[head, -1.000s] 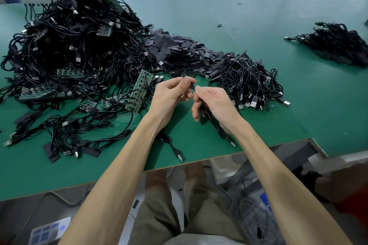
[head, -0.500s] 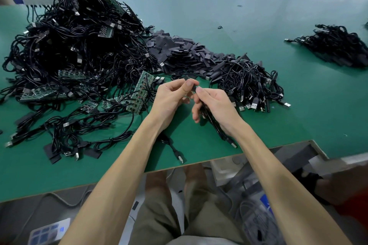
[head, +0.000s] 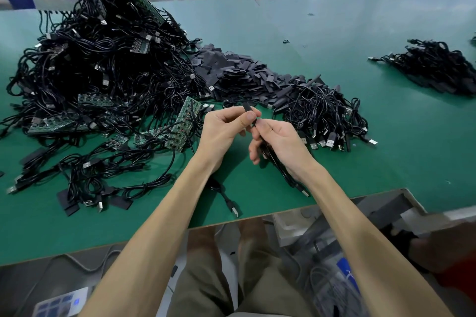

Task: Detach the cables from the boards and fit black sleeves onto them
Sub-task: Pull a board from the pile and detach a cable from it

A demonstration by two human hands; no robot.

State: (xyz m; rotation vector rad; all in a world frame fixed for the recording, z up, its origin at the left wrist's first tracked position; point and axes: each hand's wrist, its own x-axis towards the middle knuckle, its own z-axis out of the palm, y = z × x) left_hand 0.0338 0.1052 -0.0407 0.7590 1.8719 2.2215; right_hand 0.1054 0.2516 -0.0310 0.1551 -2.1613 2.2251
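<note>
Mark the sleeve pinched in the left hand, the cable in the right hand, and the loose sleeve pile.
black sleeve (head: 247, 107): head view, exposed top end.
cable (head: 296, 185): head view, trailing stretch near its plug.
sleeve pile (head: 239, 72): head view, heap's middle.

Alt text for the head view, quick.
Above a green table, the left hand pinches a black sleeve while the right hand holds a black cable to it. Behind lie tangled cables with green boards and a heap of sleeves.

No text is legible; any print on the boards seems too small.
</note>
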